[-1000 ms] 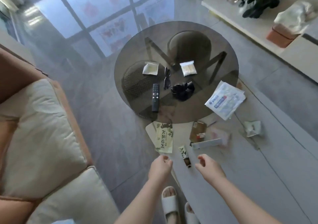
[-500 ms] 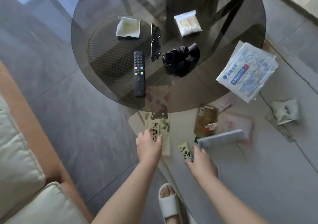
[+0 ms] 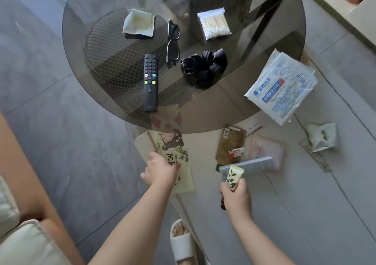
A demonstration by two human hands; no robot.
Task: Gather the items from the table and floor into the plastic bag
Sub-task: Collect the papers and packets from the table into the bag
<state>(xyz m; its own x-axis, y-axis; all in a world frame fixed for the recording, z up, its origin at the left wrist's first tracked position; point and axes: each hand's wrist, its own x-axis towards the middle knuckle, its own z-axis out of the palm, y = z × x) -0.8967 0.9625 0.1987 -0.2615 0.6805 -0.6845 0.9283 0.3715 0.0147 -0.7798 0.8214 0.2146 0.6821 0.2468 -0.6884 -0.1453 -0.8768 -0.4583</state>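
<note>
Two hands low — right hand grips the tube; left hand pinches the green packet's edge.

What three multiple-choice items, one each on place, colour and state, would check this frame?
1. Where does the remote control lie?
A. on the glass table
B. on the floor
C. on the sofa

2. What colour is the scrunchie?
A. white
B. black
C. red

3. What is the right hand doing?
A. hanging idle
B. pressing the table
C. gripping a small tube

Answers: 1 A, it rests on the tinted top; 2 B, dark fabric throughout; 3 C, fingers curl round the tube.
</note>
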